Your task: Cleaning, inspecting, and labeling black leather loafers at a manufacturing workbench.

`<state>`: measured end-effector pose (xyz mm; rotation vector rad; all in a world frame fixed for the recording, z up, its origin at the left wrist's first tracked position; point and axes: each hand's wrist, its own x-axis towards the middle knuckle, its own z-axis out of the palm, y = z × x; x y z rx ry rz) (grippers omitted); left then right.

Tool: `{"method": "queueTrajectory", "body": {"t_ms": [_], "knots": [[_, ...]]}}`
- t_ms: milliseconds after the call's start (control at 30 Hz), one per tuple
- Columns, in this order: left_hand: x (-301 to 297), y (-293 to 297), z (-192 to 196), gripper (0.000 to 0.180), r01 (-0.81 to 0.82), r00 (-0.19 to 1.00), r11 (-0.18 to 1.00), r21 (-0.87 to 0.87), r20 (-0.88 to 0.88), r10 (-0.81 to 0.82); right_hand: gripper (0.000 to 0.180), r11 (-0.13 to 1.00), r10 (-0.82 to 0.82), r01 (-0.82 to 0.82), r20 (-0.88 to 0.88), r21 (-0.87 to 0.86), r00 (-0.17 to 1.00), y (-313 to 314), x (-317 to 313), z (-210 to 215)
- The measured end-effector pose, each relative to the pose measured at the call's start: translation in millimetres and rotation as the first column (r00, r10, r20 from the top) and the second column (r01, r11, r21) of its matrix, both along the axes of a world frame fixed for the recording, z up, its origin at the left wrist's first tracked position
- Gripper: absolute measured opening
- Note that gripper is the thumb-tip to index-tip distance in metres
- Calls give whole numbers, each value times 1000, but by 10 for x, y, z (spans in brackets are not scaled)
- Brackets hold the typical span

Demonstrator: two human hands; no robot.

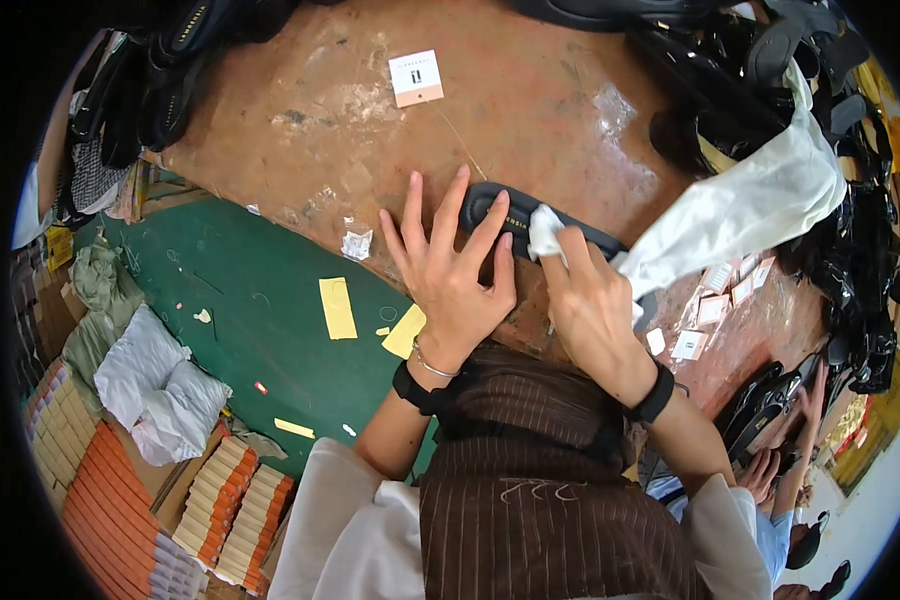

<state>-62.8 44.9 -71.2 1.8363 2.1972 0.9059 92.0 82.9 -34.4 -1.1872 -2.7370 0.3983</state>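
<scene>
A black shoe [482,205], with its insole facing up, lies on the worn brown table. My left hand [455,265] is spread open over its left end; the index finger and thumb press on the insole, and the other fingers reach past it onto the table. My right hand [592,300] is closed on a white cloth [545,232], bunched against the middle of the insole. The cloth's long loose part [735,215] trails away to the right. A white and pink card tag [416,78] lies beyond the shoe, with a thin string running toward it.
Black shoes [175,95] sit at the far left, and more glossy black shoes [730,80] are piled along the right. Several small tags [710,310] lie right of my right hand. Another person's hands [760,475] handle shoes at lower right. Stacked boxes [215,505] stand lower left.
</scene>
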Motion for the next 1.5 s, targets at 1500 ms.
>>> {"method": "queueTrajectory", "body": {"t_ms": [1500], "knots": [[21, -5, -57, 36, -1, 1000, 1000, -2, -24, 1, 9, 993, -114, 111, 95, 29, 989, -209, -124, 115]]}}
